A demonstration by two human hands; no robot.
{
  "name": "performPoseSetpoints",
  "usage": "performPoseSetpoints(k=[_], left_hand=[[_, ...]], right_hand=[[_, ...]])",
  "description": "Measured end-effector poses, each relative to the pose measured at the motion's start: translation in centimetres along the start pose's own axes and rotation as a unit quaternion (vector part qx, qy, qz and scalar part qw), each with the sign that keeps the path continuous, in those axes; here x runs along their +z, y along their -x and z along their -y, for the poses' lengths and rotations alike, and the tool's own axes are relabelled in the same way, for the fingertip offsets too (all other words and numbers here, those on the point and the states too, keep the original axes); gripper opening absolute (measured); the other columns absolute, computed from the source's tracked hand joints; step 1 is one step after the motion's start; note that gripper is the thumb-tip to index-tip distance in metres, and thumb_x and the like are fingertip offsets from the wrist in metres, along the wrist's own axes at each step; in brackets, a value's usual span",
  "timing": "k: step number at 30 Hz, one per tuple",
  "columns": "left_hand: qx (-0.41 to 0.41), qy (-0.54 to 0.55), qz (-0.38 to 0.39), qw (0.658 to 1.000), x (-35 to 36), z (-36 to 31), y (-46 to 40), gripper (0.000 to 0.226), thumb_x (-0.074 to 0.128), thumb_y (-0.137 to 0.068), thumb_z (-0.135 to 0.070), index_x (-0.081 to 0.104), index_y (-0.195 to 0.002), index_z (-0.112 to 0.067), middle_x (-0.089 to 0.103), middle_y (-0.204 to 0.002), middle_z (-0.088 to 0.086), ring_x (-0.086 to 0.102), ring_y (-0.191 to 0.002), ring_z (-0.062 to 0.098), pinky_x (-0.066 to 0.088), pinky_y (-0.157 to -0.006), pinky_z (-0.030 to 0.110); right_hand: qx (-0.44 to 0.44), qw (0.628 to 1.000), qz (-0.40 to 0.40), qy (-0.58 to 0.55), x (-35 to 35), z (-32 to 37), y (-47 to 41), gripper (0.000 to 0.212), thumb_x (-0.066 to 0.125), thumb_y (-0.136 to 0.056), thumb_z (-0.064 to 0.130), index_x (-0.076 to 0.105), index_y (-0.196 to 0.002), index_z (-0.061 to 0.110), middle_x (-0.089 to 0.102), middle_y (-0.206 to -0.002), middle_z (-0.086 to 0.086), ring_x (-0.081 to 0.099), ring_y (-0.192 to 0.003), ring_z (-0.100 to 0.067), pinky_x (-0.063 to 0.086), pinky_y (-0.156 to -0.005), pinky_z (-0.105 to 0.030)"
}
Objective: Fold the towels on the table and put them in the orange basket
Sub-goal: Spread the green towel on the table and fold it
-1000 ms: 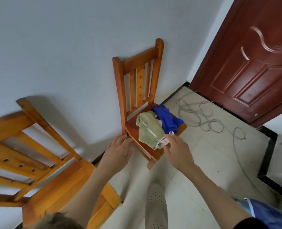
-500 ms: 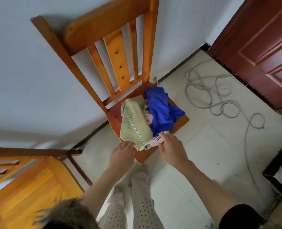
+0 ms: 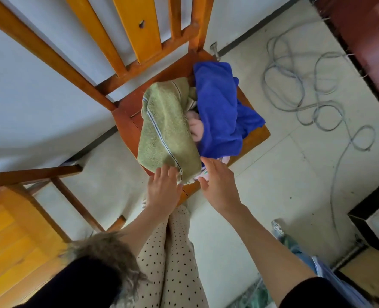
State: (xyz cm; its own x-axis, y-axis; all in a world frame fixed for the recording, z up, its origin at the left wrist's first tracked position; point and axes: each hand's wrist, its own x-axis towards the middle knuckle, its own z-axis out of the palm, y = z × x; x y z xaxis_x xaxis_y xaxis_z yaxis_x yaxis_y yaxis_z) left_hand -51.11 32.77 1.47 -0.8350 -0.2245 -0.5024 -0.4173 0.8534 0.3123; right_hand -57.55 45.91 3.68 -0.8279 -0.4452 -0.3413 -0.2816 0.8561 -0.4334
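1. green terry, with a thin blue-and-white stripe running along it: that's the green towel (image 3: 166, 132), bunched on the left part of the seat of a wooden chair (image 3: 254, 136), its near end hanging over the front edge.
2. a blue towel (image 3: 220, 112) is piled right beside it on the same seat, touching it along the middle, with one corner flopped out toward the seat's right edge.
3. a pink towel (image 3: 196, 127) is wedged between the two, mostly buried. only a small lump of it can be seen, plus a bit of pale fabric poking out under the blue one at the front edge.
4. the left hand (image 3: 163, 192) is placed at the near corner of the green towel, fingers straight and slightly spread, tips touching the fabric. nothing is gripped.
5. the right hand (image 3: 217, 185) is held just beside the front end of the pile, fingers relaxed and loosely extended, thumb out toward the green towel's hem. whether the cloth is actually touched can't be told from here, but nothing is pinched.
6. a second wooden chair (image 3: 17, 230) is seen at the lower left, well apart from the towels.
7. a grey cable (image 3: 299, 90) is looped on the tiled floor (image 3: 284, 185) to the right of the chair, near a dark red door (image 3: 366, 41).
8. polka-dot trousers (image 3: 173, 263) are seen just below the chair's front edge.
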Motion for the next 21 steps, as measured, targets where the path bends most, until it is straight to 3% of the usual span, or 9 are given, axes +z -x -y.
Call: performPoseSetpoints(k=[1, 3, 6, 10, 14, 19, 21], left_hand=[[0.007, 0.005, -0.013, 1.0, -0.3, 0.1, -0.2, 0.028, 0.079, -0.069, -0.016, 0.065, -0.091, -0.006, 0.063, -0.089, 0.008, 0.061, -0.08, 0.027, 0.053, -0.067, 0.037], [0.022, 0.044, -0.035, 0.998, -1.7, 0.4, -0.3, 0.016, 0.067, -0.081, -0.011, 0.066, -0.097, -0.007, 0.063, -0.094, 0.007, 0.06, -0.088, 0.026, 0.051, -0.077, 0.037], [0.047, 0.119, -0.052, 0.99, -4.4, 1.1, 0.2, 0.02, 0.052, -0.094, -0.014, 0.065, -0.107, -0.008, 0.064, -0.101, 0.004, 0.058, -0.096, 0.02, 0.042, -0.084, 0.028], [0.054, 0.184, -0.102, 0.976, -9.8, 1.6, 2.0, 0.02, 0.052, -0.094, -0.015, 0.067, -0.107, -0.01, 0.064, -0.104, 0.0, 0.055, -0.095, 0.012, 0.033, -0.085, 0.012], [0.05, 0.204, -0.136, 0.968, -15.2, 1.7, 3.6, 0.021, 0.052, -0.094, -0.015, 0.065, -0.11, -0.012, 0.057, -0.102, -0.007, 0.048, -0.086, 0.004, 0.033, -0.074, -0.003], [0.072, 0.225, -0.187, 0.953, -21.5, 1.3, 4.9, 0.021, 0.052, -0.094, -0.015, 0.064, -0.11, -0.01, 0.063, -0.104, 0.001, 0.053, -0.086, 0.007, 0.037, -0.071, 0.002], [0.081, 0.225, -0.217, 0.946, -24.3, 1.2, 5.3, 0.018, 0.054, -0.092, -0.011, 0.066, -0.106, -0.007, 0.063, -0.1, 0.003, 0.054, -0.084, 0.01, 0.037, -0.07, 0.004]], right_hand=[[0.001, 1.0, 0.005, -0.002, 0.1, 0.1, -0.2, 0.06, 0.076, -0.076, 0.016, 0.05, -0.13, 0.008, 0.062, -0.115, -0.009, 0.058, -0.107, -0.026, 0.051, -0.088, -0.043], [0.005, 1.0, 0.003, 0.0, 0.0, 0.6, -0.5, 0.07, 0.077, -0.074, 0.023, 0.044, -0.134, 0.011, 0.059, -0.118, -0.006, 0.056, -0.11, -0.023, 0.049, -0.089, -0.043], [-0.018, 0.999, -0.014, 0.035, -0.7, 2.0, -0.9, 0.073, 0.08, -0.069, 0.035, 0.047, -0.13, 0.014, 0.06, -0.117, -0.004, 0.058, -0.107, -0.023, 0.05, -0.086, -0.045], [-0.037, 0.992, -0.08, 0.086, -2.4, 5.4, -1.7, 0.049, 0.075, -0.072, 0.04, 0.061, -0.108, 0.01, 0.067, -0.093, -0.005, 0.064, -0.087, -0.024, 0.052, -0.074, -0.042], [-0.064, 0.987, -0.108, 0.102, -5.0, 9.7, -2.8, 0.037, 0.069, -0.075, 0.041, 0.063, -0.095, 0.011, 0.066, -0.082, -0.004, 0.063, -0.077, -0.025, 0.05, -0.069, -0.039], [-0.081, 0.987, -0.134, 0.025, -9.8, 14.5, -3.2, 0.025, 0.065, -0.082, 0.03, 0.063, -0.092, 0.007, 0.067, -0.076, -0.008, 0.064, -0.065, -0.025, 0.054, -0.057, -0.037], [-0.078, 0.989, -0.128, 0.005, -12.3, 16.0, -3.5, 0.022, 0.058, -0.088, 0.024, 0.062, -0.099, 0.006, 0.067, -0.084, -0.011, 0.064, -0.071, -0.028, 0.051, -0.06, -0.035]])
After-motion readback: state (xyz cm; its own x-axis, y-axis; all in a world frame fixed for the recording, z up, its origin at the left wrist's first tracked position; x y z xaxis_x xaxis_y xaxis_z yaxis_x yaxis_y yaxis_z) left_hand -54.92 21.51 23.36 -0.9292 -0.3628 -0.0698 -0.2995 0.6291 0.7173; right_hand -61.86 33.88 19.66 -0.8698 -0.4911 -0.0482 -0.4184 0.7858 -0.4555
